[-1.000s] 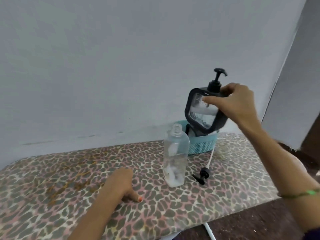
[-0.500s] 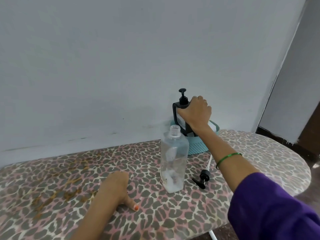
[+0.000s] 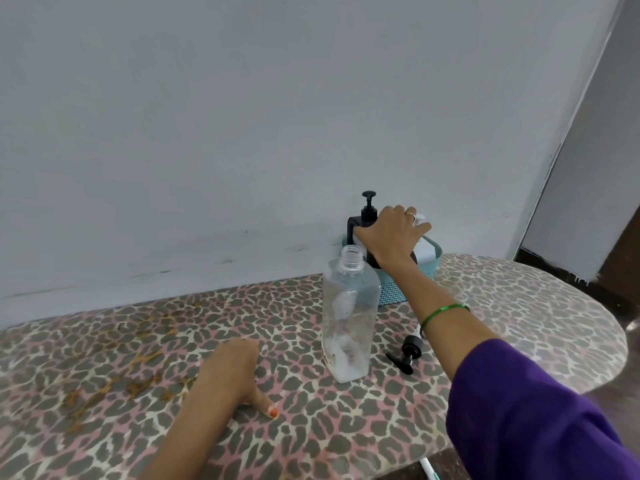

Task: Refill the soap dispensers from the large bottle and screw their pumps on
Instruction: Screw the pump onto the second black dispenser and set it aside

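Note:
A clear square bottle (image 3: 349,317) stands uncapped in the middle of the table, with a little white soap at its bottom. Its black pump (image 3: 407,353) lies loose on the table just right of it. Behind them a black-framed dispenser (image 3: 368,213) with its pump on stands in a teal basket (image 3: 391,289) by the wall. My right hand (image 3: 391,237) rests on that dispenser, thumb along its front and fingers stretched to the right. My left hand (image 3: 232,368) rests on the table, fingers tucked under, thumb out, holding nothing.
The table (image 3: 519,306) has a leopard-print cover with brown stains at the left and a rounded right end. A white object (image 3: 425,251) sits in the basket beside the dispenser. A wall runs along the back; a doorway opens at the right.
My right hand has lowered the black-framed dispenser from the air into the teal basket, and its fingers have since spread out. My left hand has stayed put.

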